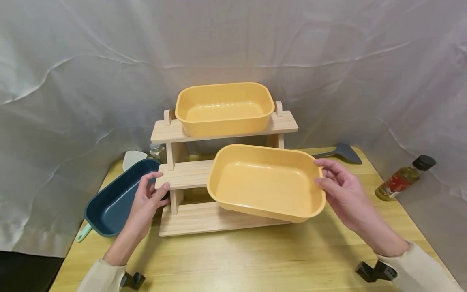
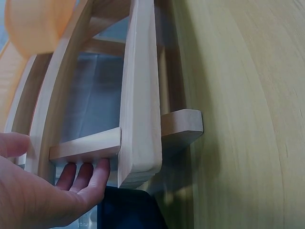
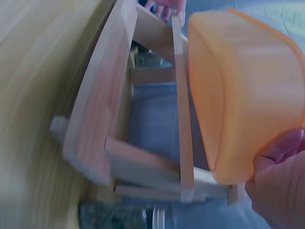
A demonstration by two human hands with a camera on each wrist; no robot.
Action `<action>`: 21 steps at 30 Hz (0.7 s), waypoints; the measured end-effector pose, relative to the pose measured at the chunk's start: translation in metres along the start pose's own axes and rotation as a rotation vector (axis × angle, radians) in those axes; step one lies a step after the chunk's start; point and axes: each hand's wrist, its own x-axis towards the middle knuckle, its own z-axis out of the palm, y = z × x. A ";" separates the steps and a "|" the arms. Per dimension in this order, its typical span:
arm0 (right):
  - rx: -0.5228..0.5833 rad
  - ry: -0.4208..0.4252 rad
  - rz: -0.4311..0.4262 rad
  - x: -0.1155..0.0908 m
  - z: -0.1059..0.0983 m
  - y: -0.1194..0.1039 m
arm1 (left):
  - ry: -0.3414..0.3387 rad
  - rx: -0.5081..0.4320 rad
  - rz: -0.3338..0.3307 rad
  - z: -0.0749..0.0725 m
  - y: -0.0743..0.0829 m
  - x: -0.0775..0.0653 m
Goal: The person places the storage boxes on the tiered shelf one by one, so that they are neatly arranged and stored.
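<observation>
My right hand (image 1: 344, 198) pinches the right rim of a yellow plastic bin (image 1: 262, 188), thumb inside. The bin is tilted, in front of the middle shelf of a three-tier wooden rack (image 1: 186, 175), overlapping the middle and bottom shelves in the head view. My left hand (image 1: 142, 205) grips the left end of that middle shelf; in the left wrist view its thumb lies on the board and its fingers (image 2: 86, 176) rest against the side support. A second yellow bin (image 1: 226, 126) sits on the top shelf. The right wrist view shows the held bin (image 3: 257, 95) beside the shelf edge.
Left of the rack stands a dark blue bin (image 1: 116, 205), with a light green handle (image 1: 84, 233) and a white spatula head (image 1: 133, 159) near it. A small jar (image 1: 158, 152) is behind. On the right are a dark spatula (image 1: 346, 153) and a sauce bottle (image 1: 399, 181). Grey curtains enclose the table.
</observation>
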 end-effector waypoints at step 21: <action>-0.126 0.071 0.102 0.058 0.068 0.021 | 0.005 0.006 0.000 -0.001 -0.002 0.001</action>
